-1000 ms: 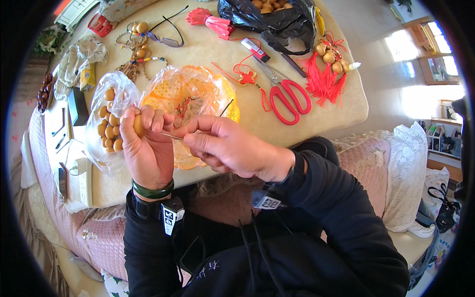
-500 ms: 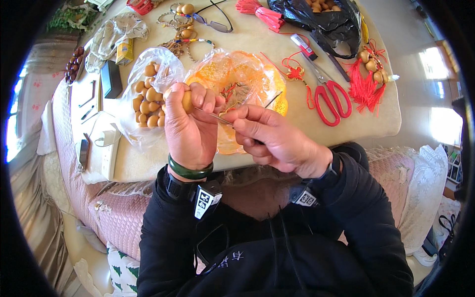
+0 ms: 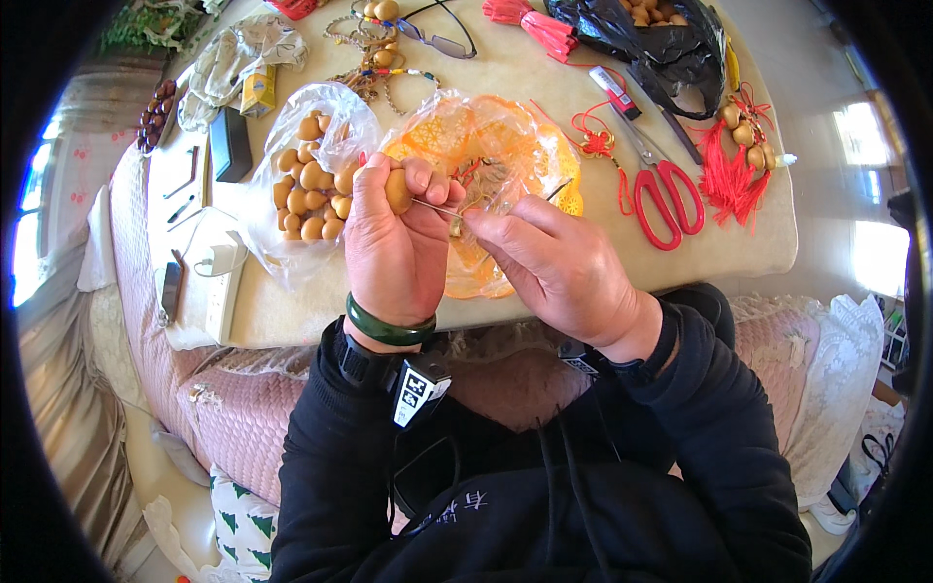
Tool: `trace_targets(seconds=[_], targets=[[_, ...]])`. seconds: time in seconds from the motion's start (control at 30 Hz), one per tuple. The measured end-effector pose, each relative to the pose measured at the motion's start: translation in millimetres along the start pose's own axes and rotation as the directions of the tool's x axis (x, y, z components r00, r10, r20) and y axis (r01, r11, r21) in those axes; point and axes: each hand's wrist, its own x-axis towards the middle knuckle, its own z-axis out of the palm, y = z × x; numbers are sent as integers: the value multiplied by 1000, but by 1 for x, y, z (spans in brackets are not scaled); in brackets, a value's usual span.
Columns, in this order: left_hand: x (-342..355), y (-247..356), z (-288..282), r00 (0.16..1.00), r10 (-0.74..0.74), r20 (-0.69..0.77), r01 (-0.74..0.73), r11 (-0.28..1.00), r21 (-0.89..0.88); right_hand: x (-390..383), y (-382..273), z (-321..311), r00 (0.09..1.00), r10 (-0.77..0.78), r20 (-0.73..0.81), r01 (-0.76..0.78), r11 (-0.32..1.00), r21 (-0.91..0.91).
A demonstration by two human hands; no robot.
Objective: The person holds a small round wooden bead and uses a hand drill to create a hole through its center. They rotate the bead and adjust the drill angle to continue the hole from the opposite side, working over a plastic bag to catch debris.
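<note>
My left hand (image 3: 398, 238), above a green bangle (image 3: 387, 327), grips a round tan bead (image 3: 398, 191) between thumb and fingers. A bit of red shows by its thumb tip. My right hand (image 3: 554, 262) pinches a thin metal needle or wire (image 3: 437, 209) that runs to the bead; whether it is inside cannot be told. Behind my hands lie a clear bag of tan beads (image 3: 313, 202) and an orange tray with clear plastic over it (image 3: 549, 136), holding small tangled items. Red-handled scissors (image 3: 669, 209) lie to the right, near a red knotted cord (image 3: 596, 141).
On the table (image 3: 739, 243) are a black bag of beads (image 3: 671, 73), red tassels (image 3: 727, 175), a red bundle (image 3: 535, 29), strung bracelets (image 3: 379, 73), sunglasses (image 3: 449, 44), a dark case (image 3: 231, 146) and a white power strip (image 3: 222, 301). A pink quilted seat (image 3: 214, 398) surrounds my lap.
The view has shifted, so the table sits further right and higher. My right hand has turned, its fingers now more bunched along the needle. My left hand still holds the bead.
</note>
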Motion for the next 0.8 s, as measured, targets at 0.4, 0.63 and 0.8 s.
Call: trace_targets(seconds=[0.4, 0.63, 0.8], targets=[[-1, -1, -2, 998, 1, 69, -1, 1000, 3, 4, 4, 10, 968, 248, 47, -233, 803, 548], [0, 0, -1, 994, 8, 109, -10, 1000, 25, 4, 3, -1, 817, 369, 443, -552, 279, 786], [-1, 0, 0, 997, 25, 77, -28, 998, 48, 4, 6, 3, 786, 379, 488, -524, -10, 852]])
